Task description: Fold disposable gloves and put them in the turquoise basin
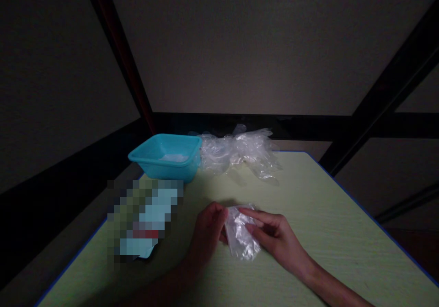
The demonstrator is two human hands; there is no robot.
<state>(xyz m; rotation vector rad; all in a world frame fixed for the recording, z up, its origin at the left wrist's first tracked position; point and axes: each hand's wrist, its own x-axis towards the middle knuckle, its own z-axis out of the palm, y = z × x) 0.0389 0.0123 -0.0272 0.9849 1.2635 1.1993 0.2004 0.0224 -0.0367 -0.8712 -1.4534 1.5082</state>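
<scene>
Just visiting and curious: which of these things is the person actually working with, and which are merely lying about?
In hand: clear plastic piece, held between left hand and right hand.
Lying about, untouched: teal basin, pile of clear plastic, blurred packet, on the green table.

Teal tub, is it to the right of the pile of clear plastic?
No, the teal tub sits left of the plastic pile.

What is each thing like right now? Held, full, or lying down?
Clear plastic, crumpled, held by both hands.
Left hand, pinching the plastic's left edge.
Right hand, gripping its right side.
Basin, upright, something white inside.
Plastic pile, loose heap beside the basin.
Packet, lying flat, blurred out.
</scene>
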